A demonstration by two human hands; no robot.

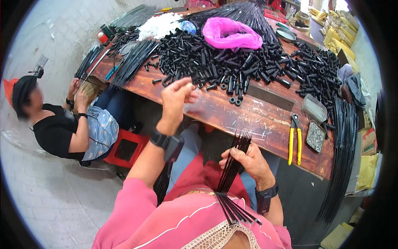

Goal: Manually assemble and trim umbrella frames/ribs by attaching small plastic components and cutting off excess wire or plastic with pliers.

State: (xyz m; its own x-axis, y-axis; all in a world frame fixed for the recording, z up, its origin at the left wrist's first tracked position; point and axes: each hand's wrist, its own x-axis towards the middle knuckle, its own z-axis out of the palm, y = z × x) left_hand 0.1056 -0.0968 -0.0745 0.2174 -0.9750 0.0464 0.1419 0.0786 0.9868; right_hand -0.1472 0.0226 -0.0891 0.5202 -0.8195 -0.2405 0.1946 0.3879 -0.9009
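My right hand (248, 162) is closed around a bundle of thin black rods (229, 176), held upright in front of my body. Their thin tips rise past my fingers, and the thicker lower ends fan out against my pink top. Above the table's near edge, my left hand (177, 98) is raised with its fingers loosely bent and partly apart. I see nothing held in it. Just beyond that hand lies a big heap of short black tubular parts (215, 58), with a few loose ones on the wooden table (207, 106).
Yellow-handled pliers (295, 139) and a tray of small metal pieces (315, 136) lie at right, near long black rods (342, 141). A pink plastic bag (230, 33) tops the heap; white pieces (159, 25) lie behind. At left a seated co-worker (62, 120) handles rods.
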